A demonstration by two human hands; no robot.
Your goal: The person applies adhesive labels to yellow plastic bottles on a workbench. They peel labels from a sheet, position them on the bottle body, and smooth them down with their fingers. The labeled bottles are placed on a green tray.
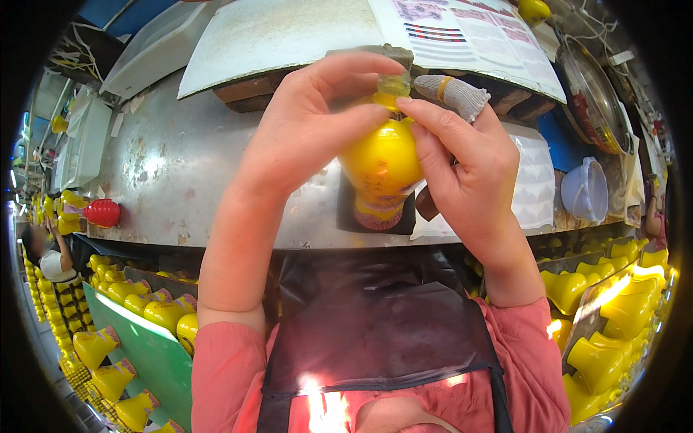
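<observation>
A glossy yellow gourd-shaped bottle (382,162) with a narrow neck and a reddish patterned band round its lower end rests on a dark pad (346,206) at the table's near edge. My left hand (307,108) curves round the neck from the left, thumb against it and fingers arched over the pale, blurred top. From the right, my right hand (465,155) grips the neck between thumb and forefinger. One of its other fingers wears a grey cloth sleeve (465,95) with a yellow band. Whether a small piece sits between the fingertips is hidden.
Printed sheets (520,173) lie right of the bottle, near a pale blue bucket (585,189). A white board (289,40) rests on bricks behind. A red ribbed object (102,213) sits at left. Yellow bottles (170,312) fill racks on both sides; another person (58,260) is far left.
</observation>
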